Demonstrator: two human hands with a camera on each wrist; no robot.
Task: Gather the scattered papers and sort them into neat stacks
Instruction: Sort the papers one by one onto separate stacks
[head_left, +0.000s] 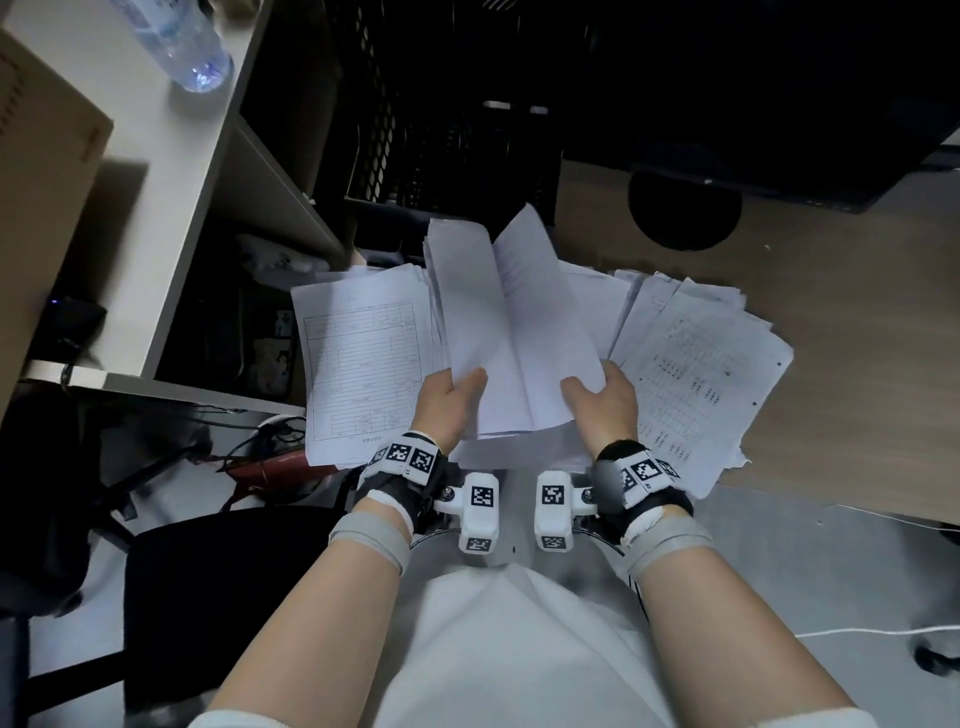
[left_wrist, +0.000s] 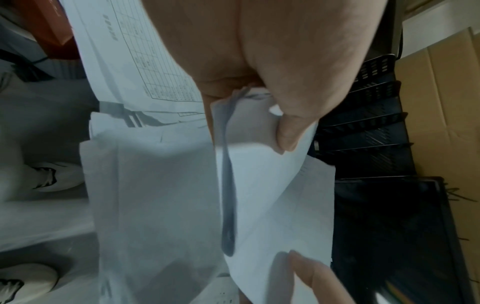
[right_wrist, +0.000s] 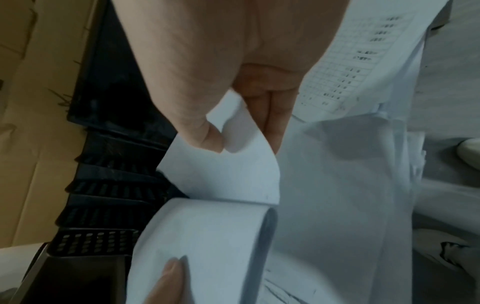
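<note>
I hold a bundle of blank white sheets (head_left: 467, 322) upright over the table edge; it has split into a V. My left hand (head_left: 452, 395) grips the thicker left part, its thumb (left_wrist: 288, 133) pressed on the top sheet (left_wrist: 272, 195). Pinching the right-hand sheet (head_left: 550, 322) is my right hand (head_left: 597, 392), thumb (right_wrist: 205, 135) in front and fingers (right_wrist: 265, 115) behind that sheet (right_wrist: 233, 170). A pile of printed forms (head_left: 358, 364) lies to the left. On the right lies a looser pile of sheets printed with tables (head_left: 696, 374). More paper lies beneath the held bundle.
A black mesh paper tray (head_left: 441, 130) stands behind the papers. The brown table (head_left: 857, 338) runs off to the right, with a dark round base (head_left: 683, 208) on it. On the white desk to the left are a water bottle (head_left: 176, 47) and a cardboard box (head_left: 41, 130).
</note>
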